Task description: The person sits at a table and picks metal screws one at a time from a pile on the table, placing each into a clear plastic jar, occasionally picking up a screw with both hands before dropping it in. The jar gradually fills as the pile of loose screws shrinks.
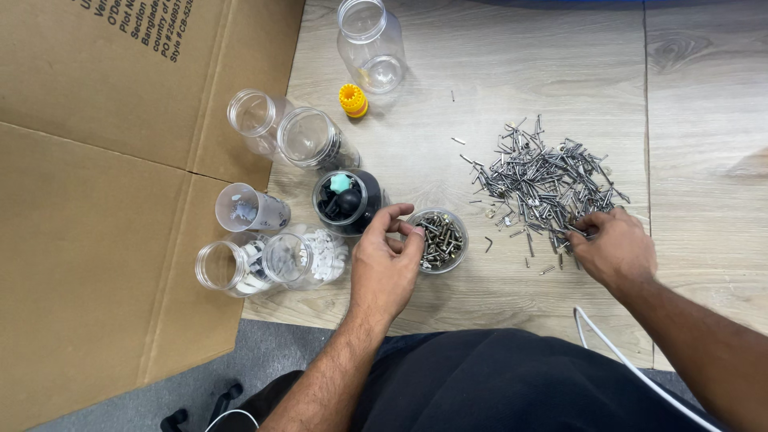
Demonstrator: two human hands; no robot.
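My left hand (386, 264) rests beside a clear jar of dark screws (439, 239), its fingertips pinched together at the jar's rim; what they hold is too small to tell. My right hand (611, 246) reaches into the near edge of a spread pile of grey nails and screws (544, 180) on the wooden floor, fingers curled down onto the pieces. Just left of my left hand stands a jar with black parts and a teal piece (347, 200).
Several clear plastic jars stand to the left, some holding white parts (308, 256), some bare (254, 120). An open jar (370, 42) and a yellow cap (353, 100) sit farther back. Flattened cardboard (96, 208) covers the left. A white cable (616, 352) runs by my right forearm.
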